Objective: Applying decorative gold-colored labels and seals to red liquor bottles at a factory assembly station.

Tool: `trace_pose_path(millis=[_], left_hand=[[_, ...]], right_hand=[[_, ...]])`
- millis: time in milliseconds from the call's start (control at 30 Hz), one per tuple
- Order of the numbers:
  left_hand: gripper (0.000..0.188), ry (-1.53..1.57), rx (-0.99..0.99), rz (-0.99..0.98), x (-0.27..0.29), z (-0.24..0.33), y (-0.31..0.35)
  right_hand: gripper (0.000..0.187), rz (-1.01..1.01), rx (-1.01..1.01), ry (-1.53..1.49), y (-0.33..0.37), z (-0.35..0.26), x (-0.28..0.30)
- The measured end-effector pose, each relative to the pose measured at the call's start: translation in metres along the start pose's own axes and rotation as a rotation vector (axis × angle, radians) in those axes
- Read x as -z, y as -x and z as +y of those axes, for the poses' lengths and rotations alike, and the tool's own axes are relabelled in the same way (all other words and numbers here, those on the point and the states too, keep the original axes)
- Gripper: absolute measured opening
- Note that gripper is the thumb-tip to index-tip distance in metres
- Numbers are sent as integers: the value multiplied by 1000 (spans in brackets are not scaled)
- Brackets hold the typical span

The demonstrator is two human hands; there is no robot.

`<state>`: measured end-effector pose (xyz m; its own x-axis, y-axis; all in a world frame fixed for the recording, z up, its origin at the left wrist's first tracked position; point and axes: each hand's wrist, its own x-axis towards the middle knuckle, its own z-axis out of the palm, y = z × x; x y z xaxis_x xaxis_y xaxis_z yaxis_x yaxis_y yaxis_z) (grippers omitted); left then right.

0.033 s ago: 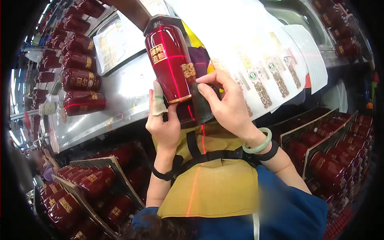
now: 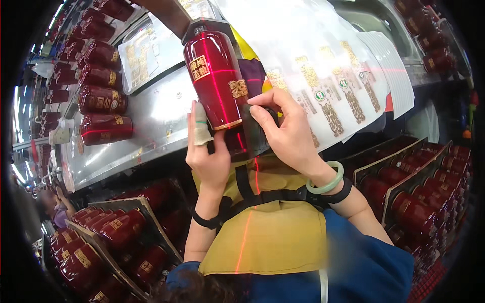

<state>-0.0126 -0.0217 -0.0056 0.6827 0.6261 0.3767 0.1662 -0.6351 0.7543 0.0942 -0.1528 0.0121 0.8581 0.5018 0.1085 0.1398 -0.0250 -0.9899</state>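
A glossy dark red bottle [image 2: 216, 96] lies tilted on a dark holder, its neck away from me and its base toward me. It bears a square gold label [image 2: 199, 67] and a gold ornamental decal [image 2: 238, 89] near its right edge. My left hand [image 2: 207, 159] is beside the base, fingers stretched along the bottle's left side and thumb at its lower end. A pale finger sleeve [image 2: 202, 132] covers one finger. My right hand [image 2: 288, 129] pinches thumb and forefinger together by the bottle's right edge, just below the decal; anything between the fingertips is too small to make out.
Right of the bottle lies a white sheet [image 2: 298, 45] with rows of gold decals. A tray [image 2: 132, 83] with more decals rests on the metal table [image 2: 156, 118]. Red bottles [image 2: 103, 101] stand at left; crates of bottles [image 2: 121, 227] flank me. A sink [image 2: 371, 20] is at far right.
My left hand has shifted very slightly, its fingers a touch further from me along the bottle. The bottle and my right hand look the same.
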Motion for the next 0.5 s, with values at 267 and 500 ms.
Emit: trace_pose_path(millis=[267, 500], left_hand=[[65, -224, -390, 70, -4, -12, -1], [29, -285, -586, 190, -6, -6, -1]], right_hand=[[11, 24, -99, 201, -8, 8, 20], [12, 129, -74, 116, -13, 12, 41]])
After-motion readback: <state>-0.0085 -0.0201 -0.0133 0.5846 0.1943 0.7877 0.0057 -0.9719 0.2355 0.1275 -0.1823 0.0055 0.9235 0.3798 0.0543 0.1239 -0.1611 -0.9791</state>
